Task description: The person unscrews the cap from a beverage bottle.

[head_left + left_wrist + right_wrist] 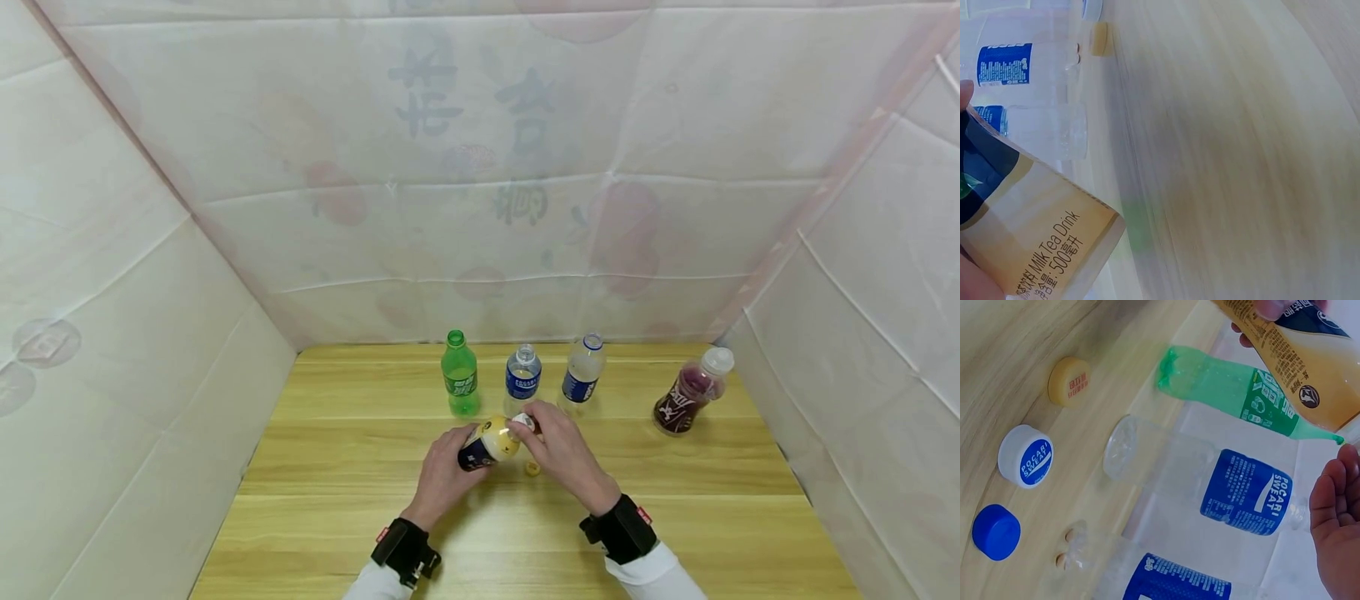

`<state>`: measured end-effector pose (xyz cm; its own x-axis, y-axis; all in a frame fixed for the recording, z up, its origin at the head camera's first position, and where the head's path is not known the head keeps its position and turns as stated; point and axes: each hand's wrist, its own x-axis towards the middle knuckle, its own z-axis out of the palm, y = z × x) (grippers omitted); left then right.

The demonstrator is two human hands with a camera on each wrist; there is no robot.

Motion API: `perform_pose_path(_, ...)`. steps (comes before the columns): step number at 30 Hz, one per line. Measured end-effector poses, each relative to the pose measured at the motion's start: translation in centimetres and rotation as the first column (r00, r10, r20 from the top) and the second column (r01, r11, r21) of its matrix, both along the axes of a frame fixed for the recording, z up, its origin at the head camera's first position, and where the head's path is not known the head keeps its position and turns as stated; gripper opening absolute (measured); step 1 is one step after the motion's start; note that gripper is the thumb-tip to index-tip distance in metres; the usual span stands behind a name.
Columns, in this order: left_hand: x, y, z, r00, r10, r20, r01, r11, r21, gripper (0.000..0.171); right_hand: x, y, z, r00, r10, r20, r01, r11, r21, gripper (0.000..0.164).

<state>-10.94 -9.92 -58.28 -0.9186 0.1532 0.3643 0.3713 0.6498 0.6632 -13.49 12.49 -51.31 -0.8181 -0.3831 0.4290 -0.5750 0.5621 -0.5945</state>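
Note:
My left hand (444, 475) grips a milk tea bottle (487, 444) round its body, tilted with its top toward the upper right. At that top, the thumb and fingers of my right hand (562, 450) pinch the bottle's white end; whether this is a cap or the bare neck cannot be told. The label (1054, 234) reads Milk Tea Drink in the left wrist view. A yellow cap (532, 468) lies on the table below the right hand. Beside it in the right wrist view are a white Pocari Sweat cap (1026, 456) and a blue cap (996, 532).
Behind the hands stand a green bottle (460, 375), a clear blue-labelled bottle (522, 379) and a clear Pocari Sweat bottle (582, 375), all uncapped. A white-capped bottle of purple drink (684, 400) stands farther right. Pale cloth walls (480, 233) surround the wooden table (337, 467).

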Motion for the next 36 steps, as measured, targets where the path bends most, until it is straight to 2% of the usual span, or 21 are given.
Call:
perform_pose_path(10,-0.06,0.13,0.21,0.998,-0.034,0.058,0.031,0.998,0.047,0.067,0.15,0.27,0.37,0.994,0.031,-0.101,-0.028,0.999,0.034,0.017)
perform_pose_path(18,0.04,0.17,0.24,0.993,-0.063,0.102,0.054,0.995,0.088,0.067,0.16,0.46,0.26,0.971,0.063,-0.232,-0.047,0.996,0.072,0.037)
perform_pose_path(36,0.21,-0.13,0.11,0.973,-0.143,0.183,0.104,0.973,0.206,0.068,0.27,0.28,0.87,0.944,0.132,-0.303,-0.101,0.988,0.116,0.035)
